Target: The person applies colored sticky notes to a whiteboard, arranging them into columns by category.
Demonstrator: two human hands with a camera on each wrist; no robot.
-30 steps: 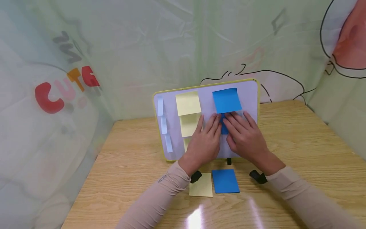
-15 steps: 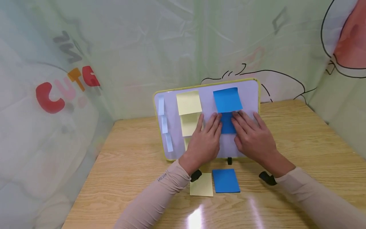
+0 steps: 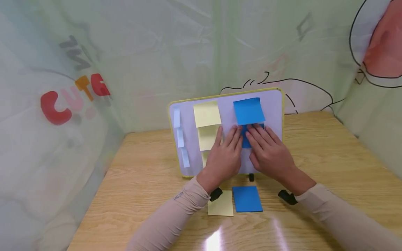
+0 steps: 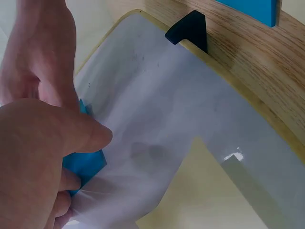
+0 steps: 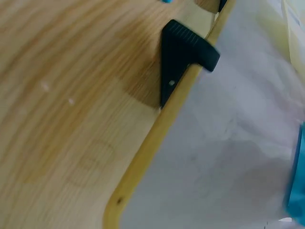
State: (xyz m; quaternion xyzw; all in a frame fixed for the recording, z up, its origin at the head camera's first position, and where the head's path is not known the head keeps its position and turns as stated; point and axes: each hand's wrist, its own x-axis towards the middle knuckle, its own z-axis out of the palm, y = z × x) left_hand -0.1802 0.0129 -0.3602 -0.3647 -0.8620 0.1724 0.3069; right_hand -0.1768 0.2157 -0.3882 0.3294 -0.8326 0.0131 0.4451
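Observation:
My left hand lies with straight fingers on the whiteboard, fingertips at the left edge of a lower blue sticky note. The right hand rests its extended fingers across that same note and covers much of it. Directly above is another blue sticky note, its bottom edge at the fingertips. In the left wrist view, the lower note shows in part under the hands. Only the edge of a blue note shows in the right wrist view.
Yellow sticky notes run down the board's middle, with narrow pale blue strips on its left. Black feet hold its lower edge. A yellow pad and a blue pad lie on the wooden table in front.
My right hand slid to the right, uncovering more of the lower blue note, then came part of the way back over it. The left hand has stayed in place.

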